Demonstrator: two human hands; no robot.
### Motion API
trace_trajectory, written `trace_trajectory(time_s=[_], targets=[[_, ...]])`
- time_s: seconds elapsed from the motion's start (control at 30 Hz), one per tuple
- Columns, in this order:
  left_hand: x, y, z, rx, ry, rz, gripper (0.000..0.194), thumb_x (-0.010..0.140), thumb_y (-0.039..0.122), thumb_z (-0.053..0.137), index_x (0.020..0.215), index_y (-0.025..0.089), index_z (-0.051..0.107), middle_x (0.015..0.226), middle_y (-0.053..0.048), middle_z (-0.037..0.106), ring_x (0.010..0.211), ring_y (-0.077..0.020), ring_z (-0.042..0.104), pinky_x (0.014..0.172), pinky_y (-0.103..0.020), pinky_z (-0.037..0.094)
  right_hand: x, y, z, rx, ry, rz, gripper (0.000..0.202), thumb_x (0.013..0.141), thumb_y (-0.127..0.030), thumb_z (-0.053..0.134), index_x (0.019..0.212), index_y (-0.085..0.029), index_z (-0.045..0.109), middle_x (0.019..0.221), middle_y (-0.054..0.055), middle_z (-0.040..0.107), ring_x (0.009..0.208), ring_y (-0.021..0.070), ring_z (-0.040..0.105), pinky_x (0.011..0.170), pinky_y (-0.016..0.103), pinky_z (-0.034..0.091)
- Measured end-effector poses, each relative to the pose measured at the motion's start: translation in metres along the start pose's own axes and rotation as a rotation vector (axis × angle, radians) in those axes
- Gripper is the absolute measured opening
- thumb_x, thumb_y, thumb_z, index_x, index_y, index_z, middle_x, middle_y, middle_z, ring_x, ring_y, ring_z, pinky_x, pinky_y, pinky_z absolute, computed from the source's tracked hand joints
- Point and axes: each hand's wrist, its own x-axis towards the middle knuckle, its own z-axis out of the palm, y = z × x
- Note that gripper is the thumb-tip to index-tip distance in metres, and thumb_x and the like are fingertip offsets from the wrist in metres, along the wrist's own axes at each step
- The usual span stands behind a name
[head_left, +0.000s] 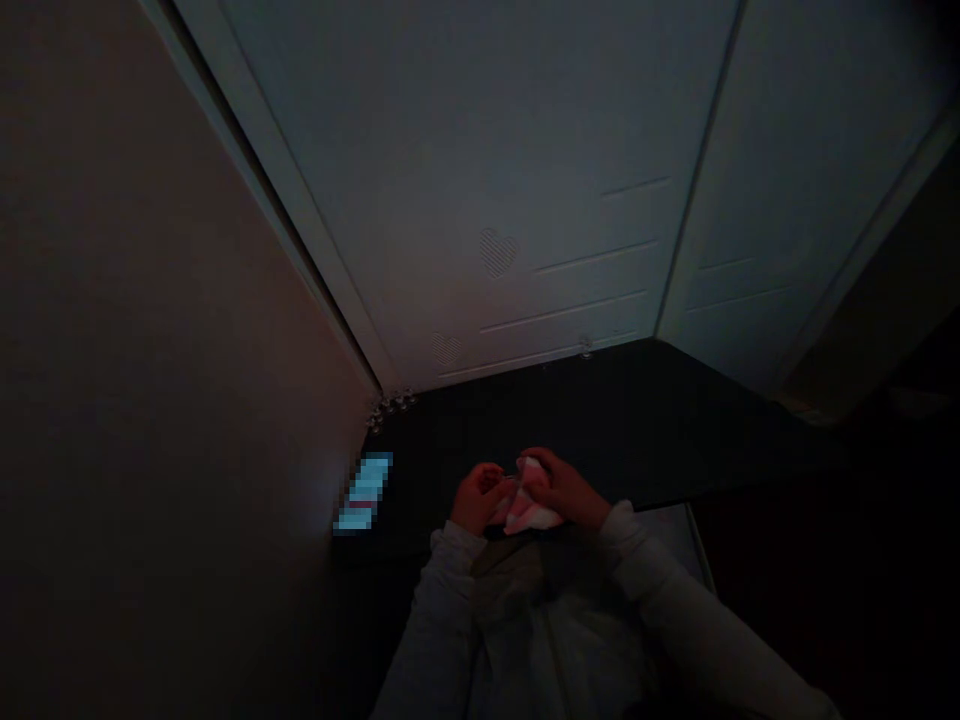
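Close to my body, over the front edge of the black tabletop, my two hands meet around a pink-and-white cloth [534, 513]. My right hand [571, 488] is closed on the cloth, which bunches up between its fingers and hangs down below. My left hand [475, 498] has curled fingers and thumb at the cloth's left side. A small shiny thing [509, 477] shows at its fingertips, too dim and tiny to name. Part of the cloth is hidden behind the fingers.
Several small clear, shiny pieces [390, 403] stand at the back left corner of the black table [600, 420]. One similar piece [586, 348] is at the back edge. A lit, blurred-out screen [364, 493] lies at the left. White panels [465, 150] rise behind; a wall [187, 350] borders the left.
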Motion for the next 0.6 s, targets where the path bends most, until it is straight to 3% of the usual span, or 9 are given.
trace_trajectory(time_s=[0.2, 0.33, 0.6], targets=[[-0.0013, 0.0040, -0.0002, -0.052, 0.000, -0.030, 0.025, 0.054, 0.026, 0.065, 0.075, 0.016, 0.055, 0.067, 0.000, 0.056, 0.064, -0.0120, 0.052, 0.063, -0.025, 0.040, -0.0019, -0.0023, 0.0019, -0.025, -0.028, 0.037, 0.028, 0.061, -0.017, 0.051, 0.089, -0.019, 0.049, 0.075, -0.001, 0.056, 0.065, 0.0126, 0.051, 0.061, 0.024, 0.040], [-0.0023, 0.0074, 0.0001, -0.075, -0.010, -0.031, 0.026, 0.054, 0.026, 0.064, 0.075, 0.015, 0.054, 0.065, 0.001, 0.055, 0.062, -0.0115, 0.052, 0.062, -0.025, 0.039, -0.0021, -0.0022, 0.0016, -0.031, -0.025, 0.033, 0.028, 0.063, -0.019, 0.051, 0.091, -0.019, 0.048, 0.078, 0.000, 0.056, 0.067, 0.0133, 0.051, 0.062, 0.024, 0.040], [-0.0017, 0.0053, -0.0010, -0.082, 0.002, -0.022, 0.025, 0.055, 0.021, 0.064, 0.076, 0.015, 0.054, 0.065, 0.001, 0.053, 0.062, -0.0106, 0.050, 0.061, -0.024, 0.039, 0.0003, -0.0060, -0.0016, 0.008, -0.007, 0.001, 0.048, 0.061, -0.020, 0.055, 0.107, -0.018, 0.042, 0.096, 0.004, 0.054, 0.083, 0.0162, 0.052, 0.074, 0.028, 0.039]])
